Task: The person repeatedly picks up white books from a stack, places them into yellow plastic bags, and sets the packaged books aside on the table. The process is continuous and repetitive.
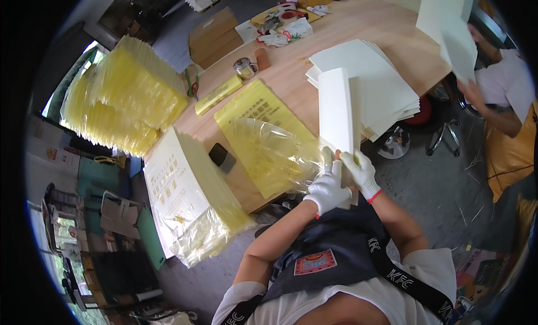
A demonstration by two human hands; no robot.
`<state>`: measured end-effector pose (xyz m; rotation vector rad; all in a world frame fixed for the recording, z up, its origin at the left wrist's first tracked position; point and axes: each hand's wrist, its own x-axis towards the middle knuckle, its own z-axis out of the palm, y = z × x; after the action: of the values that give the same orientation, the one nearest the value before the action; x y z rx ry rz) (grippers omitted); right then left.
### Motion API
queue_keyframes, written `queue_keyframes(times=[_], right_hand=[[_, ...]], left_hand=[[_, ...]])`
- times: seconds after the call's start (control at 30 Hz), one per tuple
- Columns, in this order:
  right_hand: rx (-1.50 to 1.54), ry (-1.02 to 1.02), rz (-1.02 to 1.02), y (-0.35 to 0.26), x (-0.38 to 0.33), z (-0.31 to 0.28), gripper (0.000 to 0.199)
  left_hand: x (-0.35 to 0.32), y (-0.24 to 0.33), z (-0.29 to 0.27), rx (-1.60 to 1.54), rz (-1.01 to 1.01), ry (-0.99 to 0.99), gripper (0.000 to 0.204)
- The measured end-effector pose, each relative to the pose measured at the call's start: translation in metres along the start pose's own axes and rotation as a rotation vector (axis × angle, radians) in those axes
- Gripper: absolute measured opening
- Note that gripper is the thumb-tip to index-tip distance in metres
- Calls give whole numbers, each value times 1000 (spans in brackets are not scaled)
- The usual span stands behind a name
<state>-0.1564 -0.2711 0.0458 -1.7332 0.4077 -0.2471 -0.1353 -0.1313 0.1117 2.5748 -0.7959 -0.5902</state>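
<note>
A folded white card sheet (335,109) stands tilted in front of me, its near end between my hands. My right hand (361,172), in a white glove with bare fingertips, closes round the right edge of that end. My left hand (329,190), gloved alike, is closed against the card's near left side. A clear plastic bag (280,148) reaches its fingertips; whether the fingers also pinch it I cannot tell. Under the bag lies a flat yellow printed bag (263,123). Beyond the folded card is a pile of white sheets (370,78).
At left stand a tall stack of yellow bags (123,89) and a stack of printed white packs (179,185). A phone (219,155), metal mug (244,68), scissors (193,87) and cardboard box (213,36) are on the table (370,17). At right a co-worker (504,78) handles white sheets.
</note>
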Motion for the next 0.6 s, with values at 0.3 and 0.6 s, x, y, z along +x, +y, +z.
queue_keyframes(times=[0.3, 0.6], right_hand=[[-920, -211, -1112, -84, -22, -61, 22], [-893, -671, -572, -78, 10, -21, 28]], left_hand=[[-42, -133, -137, -1505, 149, 346, 60], [-90, -37, -35, -580, 72, 77, 62]])
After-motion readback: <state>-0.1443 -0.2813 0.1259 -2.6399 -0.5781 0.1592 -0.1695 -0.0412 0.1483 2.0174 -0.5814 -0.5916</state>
